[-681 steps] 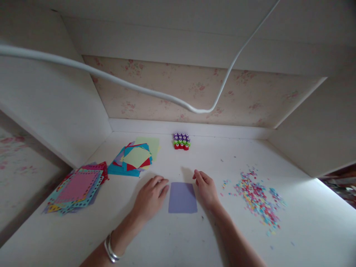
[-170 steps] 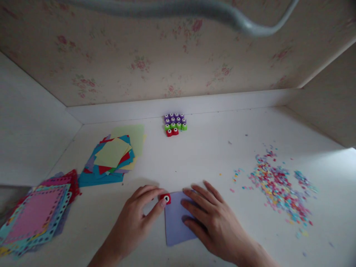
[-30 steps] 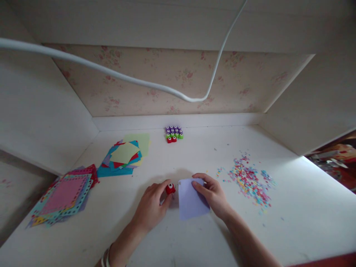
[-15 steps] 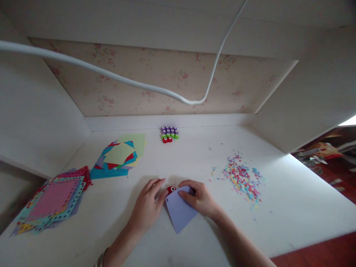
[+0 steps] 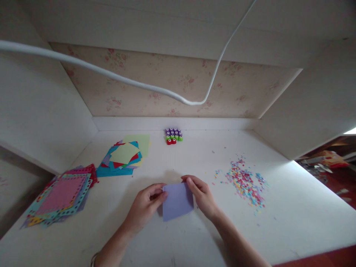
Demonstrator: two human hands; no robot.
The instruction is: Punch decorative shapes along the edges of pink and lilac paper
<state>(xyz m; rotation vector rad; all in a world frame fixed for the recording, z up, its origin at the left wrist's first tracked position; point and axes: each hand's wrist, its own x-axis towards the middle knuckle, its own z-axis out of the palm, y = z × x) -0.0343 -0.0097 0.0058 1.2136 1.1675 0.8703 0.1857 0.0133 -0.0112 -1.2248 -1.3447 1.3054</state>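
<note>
A square sheet of purple paper is held up between my two hands near the front middle of the table. My left hand pinches its upper left corner, where a small punched mark shows. On the opposite side, my right hand has thumb and fingers closed on the upper right corner. The red craft punch seen earlier beside the paper is out of sight; I cannot tell whether it lies behind the sheet or in a hand.
Several purple, green and red craft punches stand in rows at the back. Coloured paper sheets are piled left, with sheets with punched edges nearer. Confetti is scattered right. A white cable hangs across the upper view.
The purple paper has turned from a slanted position to nearly square-on. My left hand has taken hold of its corner, and the red craft punch no longer shows.
</note>
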